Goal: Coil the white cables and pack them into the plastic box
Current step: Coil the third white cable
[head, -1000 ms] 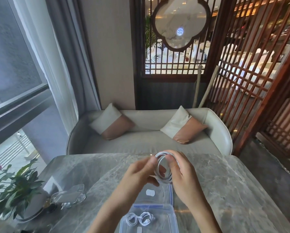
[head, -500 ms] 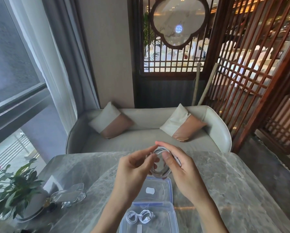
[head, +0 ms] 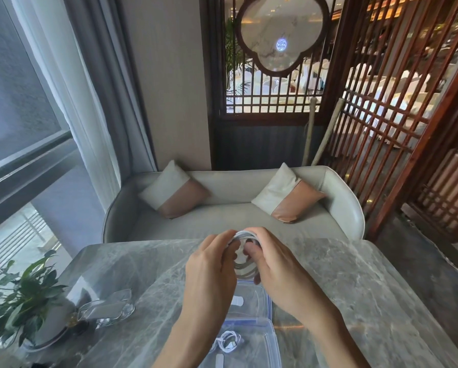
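Note:
A white cable (head: 245,265) wound into a small ring hangs above the marble table, held between both hands. My left hand (head: 212,272) grips its left side with curled fingers. My right hand (head: 273,266) grips the right side, thumb inside the ring. Below them lies the clear plastic box (head: 271,346) with blue trim, open. A second coiled white cable (head: 227,341) rests inside it. The box's clear lid (head: 259,298) lies flat just beyond it, partly hidden by my left wrist.
A potted plant (head: 18,301) stands at the table's left edge, with a clear glass stand (head: 108,308) beside it. A grey sofa (head: 233,216) with two cushions sits beyond the table (head: 355,288). Wooden lattice screens close the right side.
My hands have drawn closer together on the coil and my left fingers now curl round its left side. The coil stays at about the same height above the box.

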`<state>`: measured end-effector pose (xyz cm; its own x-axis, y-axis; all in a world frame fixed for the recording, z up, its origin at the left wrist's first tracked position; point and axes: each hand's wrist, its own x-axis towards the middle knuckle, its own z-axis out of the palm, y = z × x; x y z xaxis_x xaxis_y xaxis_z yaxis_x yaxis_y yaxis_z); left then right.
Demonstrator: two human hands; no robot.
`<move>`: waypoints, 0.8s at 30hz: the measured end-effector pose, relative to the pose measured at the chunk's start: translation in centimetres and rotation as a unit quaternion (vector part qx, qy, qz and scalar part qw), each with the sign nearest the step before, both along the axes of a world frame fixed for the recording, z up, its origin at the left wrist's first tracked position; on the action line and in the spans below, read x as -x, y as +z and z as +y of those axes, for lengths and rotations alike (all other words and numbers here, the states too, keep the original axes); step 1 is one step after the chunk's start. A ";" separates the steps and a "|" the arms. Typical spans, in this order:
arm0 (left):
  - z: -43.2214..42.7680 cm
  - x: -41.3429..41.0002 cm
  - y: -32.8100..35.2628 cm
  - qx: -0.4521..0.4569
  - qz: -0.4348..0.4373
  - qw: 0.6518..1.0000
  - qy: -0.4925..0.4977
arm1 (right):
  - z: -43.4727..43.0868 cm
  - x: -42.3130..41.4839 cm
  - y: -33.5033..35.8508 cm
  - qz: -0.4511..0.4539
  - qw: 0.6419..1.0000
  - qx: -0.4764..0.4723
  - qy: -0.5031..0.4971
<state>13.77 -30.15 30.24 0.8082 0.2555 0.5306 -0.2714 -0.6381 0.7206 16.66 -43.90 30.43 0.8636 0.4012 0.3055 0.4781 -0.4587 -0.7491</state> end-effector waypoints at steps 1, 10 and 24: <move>-0.1 0.0 -0.1 0.000 -0.003 1.000 0.012 | 0.0 0.0 0.1 0.020 1.000 -0.009 0.013; 1.2 -0.6 0.2 0.334 0.163 0.917 -0.142 | 1.0 -0.7 -0.1 -0.088 0.987 0.011 -0.131; 3.7 -0.3 0.8 0.511 0.288 0.740 -0.330 | 1.1 0.2 0.9 -0.100 0.994 -0.003 -0.049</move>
<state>14.07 -26.42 31.08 0.9525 -0.2664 -0.1473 0.2588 0.4541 0.8525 16.51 -42.82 31.29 0.8201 0.3155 0.4773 0.5709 -0.5072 -0.6456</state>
